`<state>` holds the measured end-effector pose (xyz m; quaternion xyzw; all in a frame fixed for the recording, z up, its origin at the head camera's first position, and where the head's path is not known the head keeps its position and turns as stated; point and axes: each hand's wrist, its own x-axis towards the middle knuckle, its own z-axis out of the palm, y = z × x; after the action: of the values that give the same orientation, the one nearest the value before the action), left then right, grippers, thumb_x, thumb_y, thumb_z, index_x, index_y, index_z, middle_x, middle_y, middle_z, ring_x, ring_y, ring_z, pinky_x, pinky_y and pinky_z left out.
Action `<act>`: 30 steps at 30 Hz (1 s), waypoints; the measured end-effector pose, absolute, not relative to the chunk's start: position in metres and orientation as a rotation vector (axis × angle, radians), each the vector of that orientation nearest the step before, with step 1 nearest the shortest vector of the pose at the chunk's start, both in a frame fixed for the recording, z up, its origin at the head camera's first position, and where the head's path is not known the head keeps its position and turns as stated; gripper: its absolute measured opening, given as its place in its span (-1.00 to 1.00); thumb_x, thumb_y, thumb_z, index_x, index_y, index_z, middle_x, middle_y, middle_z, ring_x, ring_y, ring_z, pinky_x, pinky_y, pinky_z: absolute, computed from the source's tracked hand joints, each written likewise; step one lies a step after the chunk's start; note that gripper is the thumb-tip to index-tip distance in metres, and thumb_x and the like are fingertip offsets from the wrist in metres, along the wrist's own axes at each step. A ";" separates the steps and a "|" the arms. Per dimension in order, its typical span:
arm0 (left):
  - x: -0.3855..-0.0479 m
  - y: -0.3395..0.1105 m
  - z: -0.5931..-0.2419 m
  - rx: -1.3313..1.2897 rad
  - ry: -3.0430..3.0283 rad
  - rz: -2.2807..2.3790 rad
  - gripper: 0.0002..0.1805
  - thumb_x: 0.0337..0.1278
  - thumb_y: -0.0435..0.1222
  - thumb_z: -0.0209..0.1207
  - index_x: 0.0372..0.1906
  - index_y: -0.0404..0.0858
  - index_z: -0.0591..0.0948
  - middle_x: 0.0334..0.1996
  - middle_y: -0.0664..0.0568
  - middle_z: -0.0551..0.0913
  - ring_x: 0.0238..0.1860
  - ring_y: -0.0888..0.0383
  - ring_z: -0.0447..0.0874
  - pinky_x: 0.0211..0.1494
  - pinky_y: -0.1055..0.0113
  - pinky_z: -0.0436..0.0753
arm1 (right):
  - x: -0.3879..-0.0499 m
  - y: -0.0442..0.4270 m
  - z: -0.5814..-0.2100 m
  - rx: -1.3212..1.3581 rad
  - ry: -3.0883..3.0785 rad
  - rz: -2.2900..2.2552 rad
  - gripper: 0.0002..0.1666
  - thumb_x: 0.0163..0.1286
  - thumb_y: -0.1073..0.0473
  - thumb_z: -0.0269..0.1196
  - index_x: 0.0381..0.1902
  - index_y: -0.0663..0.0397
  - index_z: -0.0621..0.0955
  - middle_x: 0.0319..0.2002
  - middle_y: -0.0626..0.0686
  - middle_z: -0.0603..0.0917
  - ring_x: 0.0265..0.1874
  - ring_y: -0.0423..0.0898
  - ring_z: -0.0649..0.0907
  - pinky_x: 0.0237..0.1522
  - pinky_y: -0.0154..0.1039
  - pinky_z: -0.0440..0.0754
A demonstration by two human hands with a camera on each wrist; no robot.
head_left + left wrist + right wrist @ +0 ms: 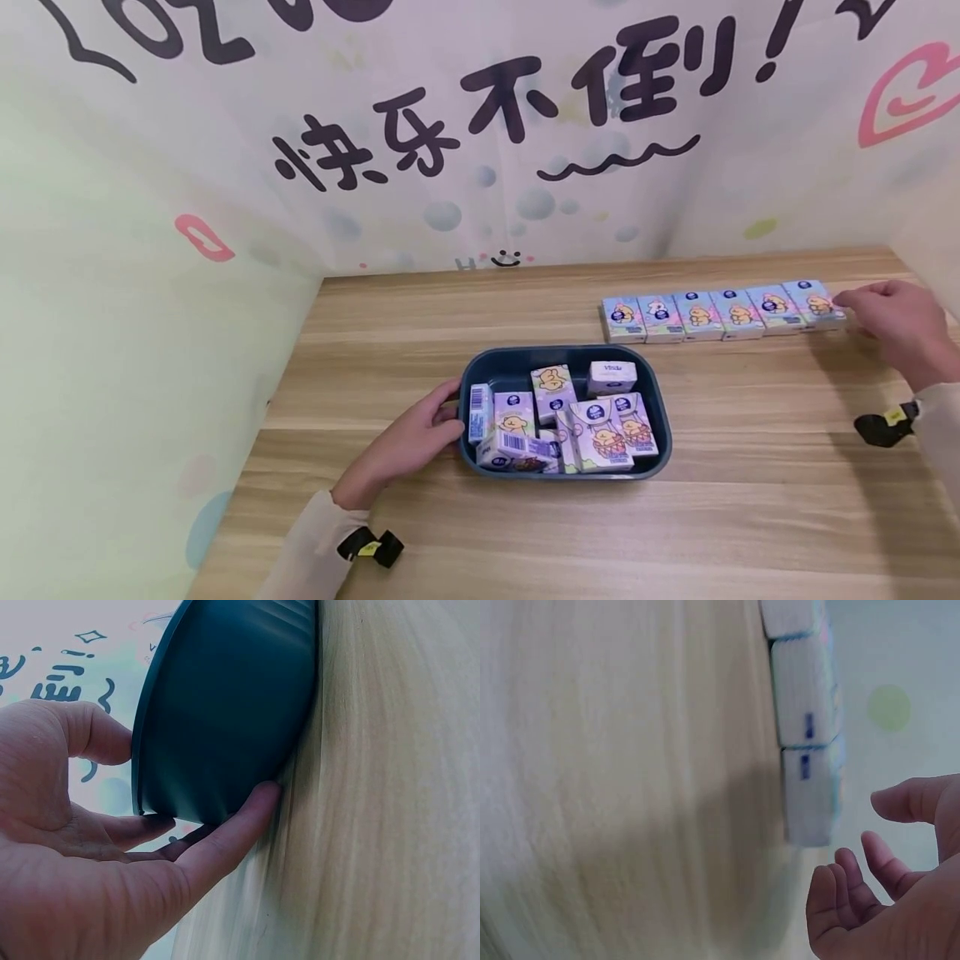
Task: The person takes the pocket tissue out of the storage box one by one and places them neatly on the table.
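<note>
A dark blue plastic bin (555, 477) holds several small tissue packs (602, 435) with cartoon prints, lying and standing at odd angles. My left hand (408, 442) holds the bin at its left end. In the left wrist view, the thumb touches the rim and a fingertip (262, 796) rests low on the bin wall (225, 705). Beyond the bin's right side, several light blue tissue packs (701, 317) lie side by side in a straight row. At the row's right end is my right hand (900, 321), fingers loosely bent around nothing, beside the end pack (808, 796).
A wood-grain table (570, 542) carries everything. Behind it stands a white printed backdrop (420, 242) with dark lettering, close behind the row of packs. A pale wall (150, 333) borders the table on the left.
</note>
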<state>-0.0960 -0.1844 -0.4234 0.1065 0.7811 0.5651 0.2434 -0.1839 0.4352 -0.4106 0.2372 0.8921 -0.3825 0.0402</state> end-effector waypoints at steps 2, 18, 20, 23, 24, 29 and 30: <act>-0.096 -0.185 -0.424 0.294 2.130 1.545 -0.25 0.56 -0.39 0.04 0.74 -0.36 0.15 0.60 -0.38 0.36 0.49 -0.26 0.54 0.30 0.03 0.74 | -0.181 0.427 -0.405 0.685 2.780 -1.149 -0.24 0.73 -0.13 0.04 0.31 0.59 0.38 0.14 0.48 0.41 -0.03 0.30 0.42 -0.19 -0.05 0.49; -0.097 -0.185 -0.425 0.314 2.115 1.556 -0.25 0.56 -0.39 0.03 0.74 -0.36 0.15 0.60 -0.37 0.36 0.48 -0.24 0.55 0.28 0.04 0.75 | -0.174 0.307 -0.361 -0.006 2.974 -0.953 -0.54 0.68 -0.01 0.22 0.12 0.35 0.61 0.03 0.39 0.65 -0.06 0.28 0.56 -0.32 -0.10 0.55; -0.097 -0.185 -0.425 0.317 2.115 1.558 -0.25 0.57 -0.39 0.03 0.74 -0.36 0.15 0.59 -0.38 0.38 0.48 -0.24 0.55 0.28 0.03 0.75 | -0.173 0.287 -0.357 -0.098 2.970 -0.935 -0.60 0.65 0.02 0.25 0.07 0.31 0.65 -0.03 0.31 0.70 -0.12 0.22 0.60 -0.34 -0.11 0.58; -0.096 -0.184 -0.425 0.319 2.121 1.555 -0.25 0.56 -0.40 0.03 0.74 -0.35 0.14 0.58 -0.39 0.39 0.48 -0.24 0.54 0.29 0.03 0.74 | -0.169 0.258 -0.352 -0.228 2.955 -0.909 -0.68 0.62 0.05 0.28 -0.02 0.24 0.71 -0.12 0.20 0.75 -0.20 0.12 0.65 -0.36 -0.11 0.59; -0.096 -0.184 -0.425 0.320 2.122 1.554 -0.25 0.56 -0.40 0.02 0.74 -0.35 0.14 0.57 -0.40 0.40 0.48 -0.24 0.54 0.29 0.03 0.74 | -0.167 0.248 -0.351 -0.266 2.945 -0.904 -0.70 0.61 0.06 0.29 -0.04 0.22 0.72 -0.14 0.17 0.76 -0.22 0.11 0.65 -0.35 -0.11 0.59; -0.096 -0.184 -0.424 0.322 2.119 1.555 -0.25 0.56 -0.41 0.02 0.74 -0.36 0.14 0.56 -0.40 0.41 0.48 -0.25 0.54 0.30 0.02 0.73 | -0.154 0.202 -0.345 -0.449 2.890 -0.903 -0.83 0.56 0.11 0.33 -0.16 0.09 0.74 -0.24 0.04 0.76 -0.27 0.02 0.65 -0.32 -0.09 0.61; -0.096 -0.184 -0.424 0.322 2.120 1.556 -0.25 0.57 -0.41 0.02 0.74 -0.36 0.14 0.56 -0.41 0.40 0.48 -0.25 0.54 0.30 0.02 0.73 | -0.152 0.194 -0.344 -0.488 2.880 -0.903 -0.86 0.55 0.12 0.34 -0.18 0.07 0.75 -0.26 0.01 0.75 -0.28 0.00 0.65 -0.31 -0.10 0.62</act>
<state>-0.0955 -0.1845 -0.4243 0.1180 0.7760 0.5697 0.2436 -0.1519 0.1937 -0.3442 -0.1594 0.9411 -0.2952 0.0423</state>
